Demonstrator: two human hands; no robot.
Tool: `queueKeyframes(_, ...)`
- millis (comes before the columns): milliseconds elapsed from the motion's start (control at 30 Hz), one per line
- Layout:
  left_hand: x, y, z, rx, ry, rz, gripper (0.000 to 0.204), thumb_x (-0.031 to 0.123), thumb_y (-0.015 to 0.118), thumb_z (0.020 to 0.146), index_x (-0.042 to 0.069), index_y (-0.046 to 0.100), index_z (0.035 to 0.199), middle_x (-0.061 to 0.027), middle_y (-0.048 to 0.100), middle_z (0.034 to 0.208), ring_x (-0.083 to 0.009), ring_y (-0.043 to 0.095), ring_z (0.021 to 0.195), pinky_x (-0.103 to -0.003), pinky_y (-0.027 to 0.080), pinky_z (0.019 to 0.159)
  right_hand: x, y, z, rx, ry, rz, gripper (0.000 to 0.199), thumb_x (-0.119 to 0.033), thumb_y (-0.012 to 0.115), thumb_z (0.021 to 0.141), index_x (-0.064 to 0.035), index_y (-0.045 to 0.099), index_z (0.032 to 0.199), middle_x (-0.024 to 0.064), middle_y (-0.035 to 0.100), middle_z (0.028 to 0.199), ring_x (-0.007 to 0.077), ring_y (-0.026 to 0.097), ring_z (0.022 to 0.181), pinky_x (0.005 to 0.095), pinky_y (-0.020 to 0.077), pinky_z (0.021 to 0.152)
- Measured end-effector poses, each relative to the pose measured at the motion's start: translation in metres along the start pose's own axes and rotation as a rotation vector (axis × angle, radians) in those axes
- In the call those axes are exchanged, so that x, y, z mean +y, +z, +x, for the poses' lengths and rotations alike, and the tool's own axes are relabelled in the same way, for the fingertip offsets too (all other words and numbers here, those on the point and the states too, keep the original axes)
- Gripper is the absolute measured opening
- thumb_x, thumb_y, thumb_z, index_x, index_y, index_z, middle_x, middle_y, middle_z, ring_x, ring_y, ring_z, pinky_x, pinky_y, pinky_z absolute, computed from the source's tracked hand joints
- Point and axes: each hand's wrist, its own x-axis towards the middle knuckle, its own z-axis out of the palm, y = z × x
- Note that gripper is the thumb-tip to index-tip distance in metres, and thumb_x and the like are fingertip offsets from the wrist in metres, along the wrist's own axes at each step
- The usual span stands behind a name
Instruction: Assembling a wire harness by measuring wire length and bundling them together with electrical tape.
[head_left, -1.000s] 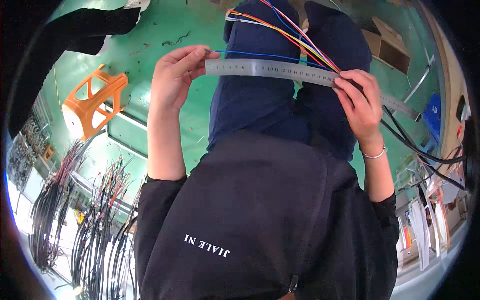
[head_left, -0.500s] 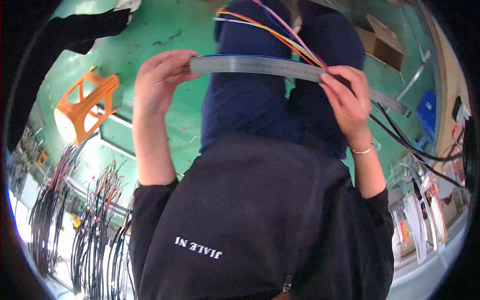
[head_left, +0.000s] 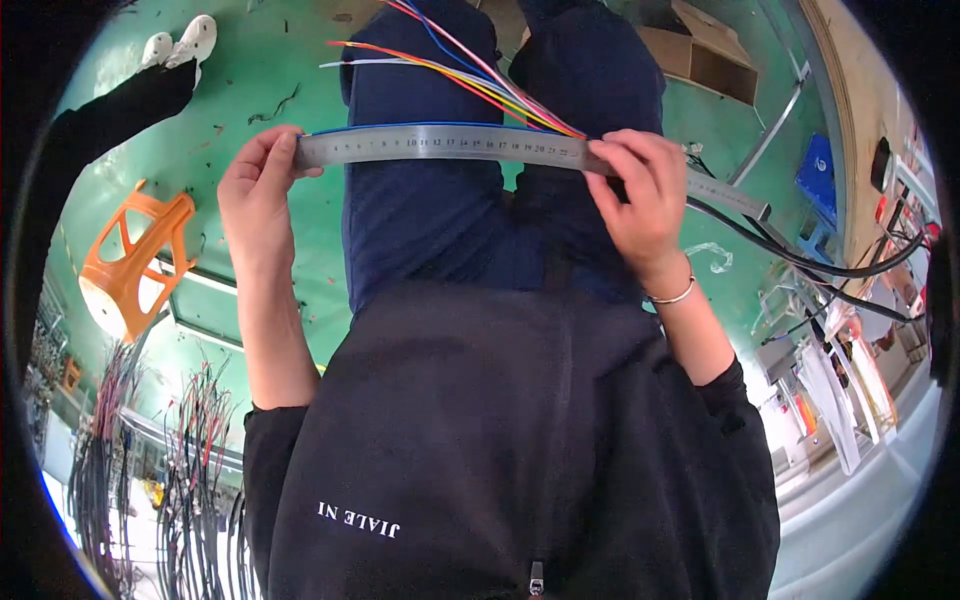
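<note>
A steel ruler stretches level across my thighs, held between my two hands. My left hand pinches its left end, with the tip of a blue wire at the thumb. That wire runs along the ruler's upper edge. My right hand is closed round the ruler further along, where several loose wires in red, yellow, white and pink fan out up and left. Past that hand the ruler's right end sticks out, and a black cable trails off to the right.
An orange plastic stool lies tipped on the green floor at left. Bundles of black cables hang at lower left. An open cardboard box is at upper right, near a blue plastic stool. Another person's leg shows at upper left.
The whole view has shifted, so hands and ruler appear further left. The ruler's face now tilts up, showing its scale. The grip of both hands looks the same.
</note>
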Motion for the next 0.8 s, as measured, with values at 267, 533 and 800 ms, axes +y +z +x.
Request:
queueKeyframes(267,0.006,0.000,0.005,0.011,0.008,-0.029,0.023,0.015,0.060,0.099,-0.006,0.067,0.107,-0.0054,0.065,0.091,-0.0109,0.060,0.079,-0.027,0.054,0.072,0.008,-0.008,-0.012,0.013,0.005,0.024,0.037,-0.003,0.084,0.066,-0.0066,0.072,0.101,0.0069,0.066,0.104,0.0266,0.061,0.094,0.0381,0.0497,0.081)
queueKeyframes(533,0.005,-0.004,0.009,0.004,-0.012,-0.018,0.023,0.015,0.060,0.099,-0.005,0.067,0.107,-0.0045,0.064,0.089,-0.0103,0.059,0.078,-0.026,0.054,0.073,0.004,-0.004,-0.016,0.032,-0.001,0.007,0.037,-0.002,0.085,0.065,-0.0079,0.075,0.100,0.0062,0.066,0.105,0.0257,0.061,0.093,0.0355,0.0512,0.079)
queueKeyframes(800,0.006,-0.004,0.011,-0.001,-0.026,-0.031,0.022,0.014,0.060,0.099,-0.005,0.067,0.107,-0.0046,0.064,0.089,-0.0103,0.059,0.076,-0.027,0.054,0.071,0.005,-0.001,-0.019,0.039,-0.003,0.020,0.036,-0.002,0.085,0.066,-0.0078,0.075,0.100,0.0066,0.066,0.105,0.0259,0.061,0.093,0.0357,0.0516,0.079)
